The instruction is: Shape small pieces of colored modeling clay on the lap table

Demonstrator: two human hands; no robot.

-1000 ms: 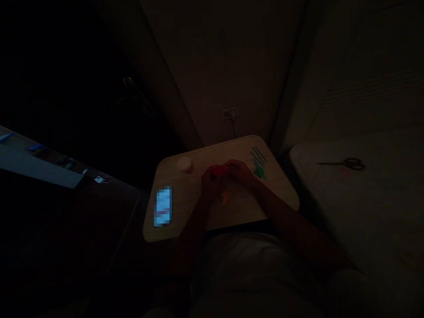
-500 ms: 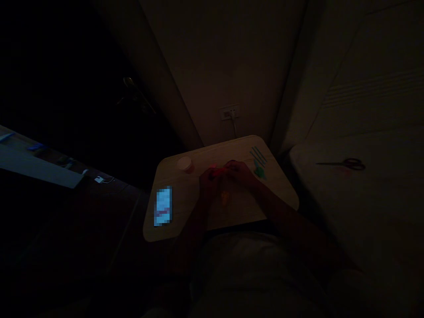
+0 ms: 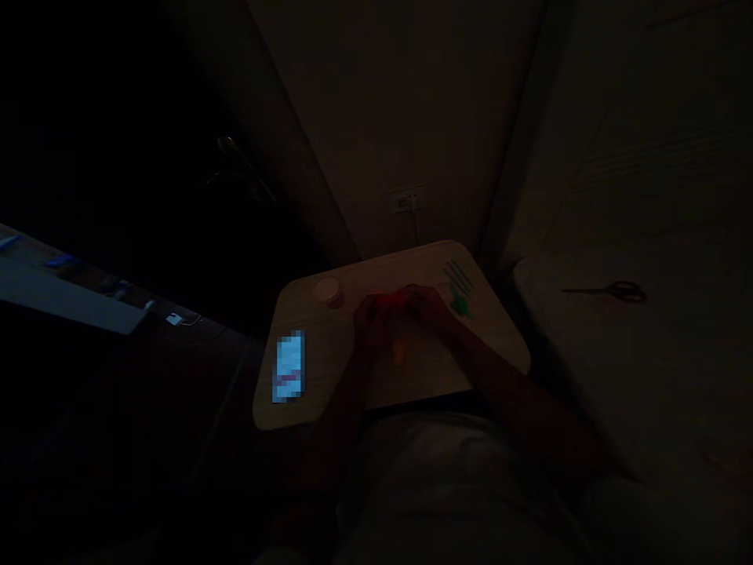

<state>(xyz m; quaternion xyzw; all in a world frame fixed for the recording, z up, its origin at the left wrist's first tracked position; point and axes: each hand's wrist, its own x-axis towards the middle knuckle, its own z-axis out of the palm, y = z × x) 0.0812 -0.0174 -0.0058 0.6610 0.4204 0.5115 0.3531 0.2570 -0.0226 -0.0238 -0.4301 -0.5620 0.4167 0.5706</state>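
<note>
Left hand [image 3: 369, 318] and right hand [image 3: 424, 304] grasp a red piece [image 3: 391, 299] together, apparently working it. Next likely calls for steady two-handed pressure.

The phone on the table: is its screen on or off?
On: the phone screen glows bright blue in the dark room.

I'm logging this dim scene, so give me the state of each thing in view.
Left hand: on red piece
Right hand: on red piece
Red piece: held, shape unclear
Orange piece: unheld
Green piece: unheld
Sticks: lying roughly parallel
Phone: flat, screen lit
Tub: upright, whether lidded unclear
Scissors: lying, blades look shut
Socket: plug in
</note>
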